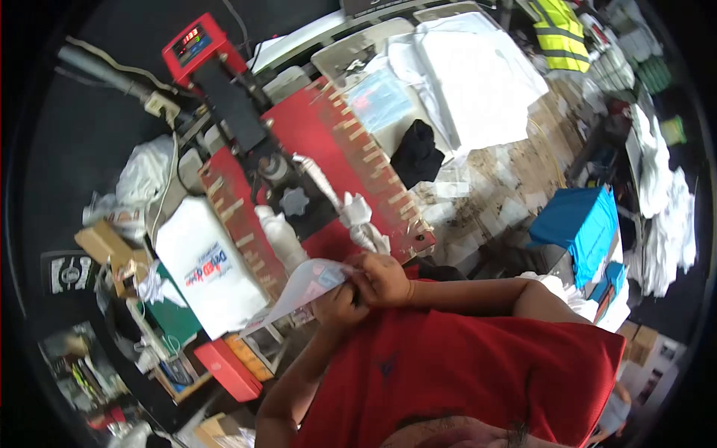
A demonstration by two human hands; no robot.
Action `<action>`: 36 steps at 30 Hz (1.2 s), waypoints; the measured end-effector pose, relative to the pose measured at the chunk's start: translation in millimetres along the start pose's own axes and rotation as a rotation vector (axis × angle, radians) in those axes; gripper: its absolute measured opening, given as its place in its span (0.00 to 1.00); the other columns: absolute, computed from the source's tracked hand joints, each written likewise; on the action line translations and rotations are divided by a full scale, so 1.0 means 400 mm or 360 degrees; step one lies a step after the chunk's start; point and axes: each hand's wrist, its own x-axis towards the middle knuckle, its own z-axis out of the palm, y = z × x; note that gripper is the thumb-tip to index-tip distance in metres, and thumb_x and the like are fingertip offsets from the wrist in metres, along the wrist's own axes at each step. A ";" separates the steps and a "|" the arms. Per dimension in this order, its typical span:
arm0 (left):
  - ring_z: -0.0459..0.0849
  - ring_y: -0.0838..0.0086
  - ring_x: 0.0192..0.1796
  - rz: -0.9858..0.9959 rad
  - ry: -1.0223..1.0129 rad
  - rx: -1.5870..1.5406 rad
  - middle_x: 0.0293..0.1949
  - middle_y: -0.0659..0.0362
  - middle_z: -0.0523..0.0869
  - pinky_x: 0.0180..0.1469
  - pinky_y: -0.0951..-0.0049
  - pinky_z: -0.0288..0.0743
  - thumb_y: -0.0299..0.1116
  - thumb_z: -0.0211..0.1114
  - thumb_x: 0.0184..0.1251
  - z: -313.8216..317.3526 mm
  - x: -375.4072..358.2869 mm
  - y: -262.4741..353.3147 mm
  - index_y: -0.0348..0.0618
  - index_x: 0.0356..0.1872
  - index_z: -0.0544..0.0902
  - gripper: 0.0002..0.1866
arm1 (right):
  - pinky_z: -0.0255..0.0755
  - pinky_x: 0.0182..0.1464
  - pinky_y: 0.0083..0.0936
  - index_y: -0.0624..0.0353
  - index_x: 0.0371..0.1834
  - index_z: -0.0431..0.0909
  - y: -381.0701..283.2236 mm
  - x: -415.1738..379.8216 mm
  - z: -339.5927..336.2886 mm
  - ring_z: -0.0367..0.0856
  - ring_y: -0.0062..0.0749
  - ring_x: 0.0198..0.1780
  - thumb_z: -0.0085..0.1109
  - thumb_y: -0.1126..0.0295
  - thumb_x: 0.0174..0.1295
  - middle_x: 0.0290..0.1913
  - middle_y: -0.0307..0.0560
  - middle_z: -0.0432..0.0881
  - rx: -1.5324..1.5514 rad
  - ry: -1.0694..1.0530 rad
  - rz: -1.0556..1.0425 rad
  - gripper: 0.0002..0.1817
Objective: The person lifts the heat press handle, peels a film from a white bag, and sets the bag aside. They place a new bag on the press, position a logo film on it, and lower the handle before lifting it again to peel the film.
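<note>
A curled translucent sheet (302,290) with small coloured print hangs from my hands, just in front of my red shirt. My right hand (385,280) pinches its upper right edge between thumb and fingers. Close beside it, my left hand (340,306) is closed at the sheet's lower edge, its fingertips partly hidden. Beyond my hands stands a red heat press (321,134) with a lit display box (198,46) and cloth-wrapped handles (358,213). To the left of the press lies a white printed garment (213,269).
White fabric (478,75) is stacked behind the press, near a black cloth (418,154). A blue cloth (579,224) covers something on the right. A red box (228,367) sits at lower left. Another person (616,414) is partly visible at lower right.
</note>
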 end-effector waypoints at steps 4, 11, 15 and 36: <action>0.79 0.62 0.23 0.0081 -0.0025 0.0023 0.20 0.59 0.77 0.26 0.60 0.70 0.43 0.74 0.54 0.018 -0.007 -0.020 0.49 0.20 0.77 0.16 | 0.79 0.45 0.35 0.59 0.49 0.77 0.018 0.002 -0.002 0.85 0.47 0.41 0.63 0.78 0.52 0.40 0.50 0.82 0.0053 -0.0067 -0.0110 0.19; 0.76 0.57 0.23 0.0041 0.0028 0.0066 0.20 0.58 0.75 0.26 0.58 0.68 0.42 0.74 0.55 0.018 0.007 -0.009 0.49 0.22 0.76 0.15 | 0.77 0.43 0.39 0.59 0.50 0.75 0.018 -0.007 -0.004 0.84 0.50 0.42 0.61 0.76 0.57 0.39 0.51 0.82 0.0079 -0.0067 -0.0113 0.16; 0.77 0.55 0.25 -0.0027 0.0010 0.0081 0.22 0.55 0.77 0.27 0.57 0.67 0.32 0.72 0.54 -0.008 0.015 0.026 0.43 0.21 0.75 0.12 | 0.79 0.48 0.35 0.57 0.53 0.76 -0.021 0.007 -0.033 0.85 0.50 0.44 0.61 0.72 0.65 0.44 0.51 0.84 0.0242 -0.0087 -0.0091 0.14; 0.85 0.59 0.54 0.0632 -0.1243 -0.1311 0.50 0.55 0.88 0.57 0.62 0.79 0.47 0.77 0.56 -0.169 0.160 0.440 0.41 0.47 0.86 0.24 | 0.75 0.34 0.15 0.61 0.53 0.80 0.037 -0.033 -0.758 0.80 0.19 0.31 0.58 0.74 0.70 0.40 0.39 0.85 0.1142 0.0965 0.0544 0.11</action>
